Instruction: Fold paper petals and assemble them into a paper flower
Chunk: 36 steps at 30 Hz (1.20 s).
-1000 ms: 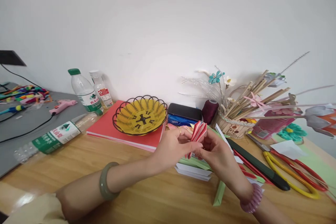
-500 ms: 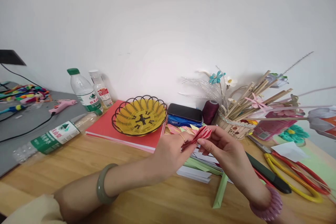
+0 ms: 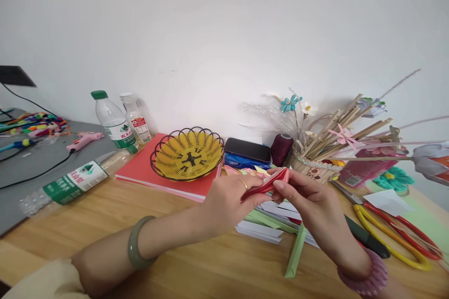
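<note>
Above the table, a folded piece of red paper (image 3: 268, 183) with white edges is pinched between my two hands. My left hand (image 3: 229, 203), with a gold ring, grips its left end between thumb and fingers. On the right end, my right hand (image 3: 310, 201) presses its thumb on the near side, the other fingers behind. Below the hands lie green folded paper strips (image 3: 296, 250) and white paper strips (image 3: 259, 231). Pink and yellow folded paper pieces (image 3: 231, 172) show partly behind my left hand.
A yellow woven basket (image 3: 189, 156) rests on red paper sheets (image 3: 136, 168). Plastic bottles (image 3: 117, 126) stand at the left; another bottle (image 3: 75, 184) lies down. At the right are scissors (image 3: 393, 229) and a pot of sticks (image 3: 315, 170). A phone (image 3: 247, 149) lies behind my hands.
The red paper has turned and its layers sit closer together, showing a broader face. My right hand has moved slightly right and down; my left hand stays nearly in place.
</note>
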Each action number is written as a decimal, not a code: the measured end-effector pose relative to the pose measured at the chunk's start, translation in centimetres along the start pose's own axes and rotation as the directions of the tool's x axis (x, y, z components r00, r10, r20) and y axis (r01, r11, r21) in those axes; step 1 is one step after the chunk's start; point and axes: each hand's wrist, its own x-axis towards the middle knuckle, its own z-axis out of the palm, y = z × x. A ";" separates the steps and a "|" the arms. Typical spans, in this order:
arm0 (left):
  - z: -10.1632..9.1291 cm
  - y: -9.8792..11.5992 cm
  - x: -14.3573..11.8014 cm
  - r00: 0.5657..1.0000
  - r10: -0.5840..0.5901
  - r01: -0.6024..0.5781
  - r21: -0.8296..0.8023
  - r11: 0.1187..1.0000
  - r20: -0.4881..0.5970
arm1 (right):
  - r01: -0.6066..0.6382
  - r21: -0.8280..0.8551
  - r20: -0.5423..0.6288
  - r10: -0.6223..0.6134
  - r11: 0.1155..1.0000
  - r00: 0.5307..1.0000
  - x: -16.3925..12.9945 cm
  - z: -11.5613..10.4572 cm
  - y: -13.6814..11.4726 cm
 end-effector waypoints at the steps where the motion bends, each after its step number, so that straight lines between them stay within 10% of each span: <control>1: -0.1 0.2 0.1 0.998 -0.070 0.069 -0.117 0.991 -0.002 | 0.007 0.014 0.001 -0.007 1.000 1.000 0.0 -0.1 -0.1; 6: 0.1 0.7 0.4 0.942 -0.336 0.295 -0.527 0.797 0.020 | 0.008 0.071 0.011 -0.009 0.997 1.000 0.1 -0.2 0.1; 16: 0.1 1.2 0.7 0.923 -0.351 0.362 -0.672 0.646 0.160 | -0.016 0.103 -0.054 0.022 0.995 0.998 0.2 -0.1 0.9; 36: -1.4 1.3 1.6 0.907 -0.416 0.364 -0.607 0.706 0.061 | -0.215 0.337 -0.015 0.233 0.917 0.972 0.4 -0.1 0.4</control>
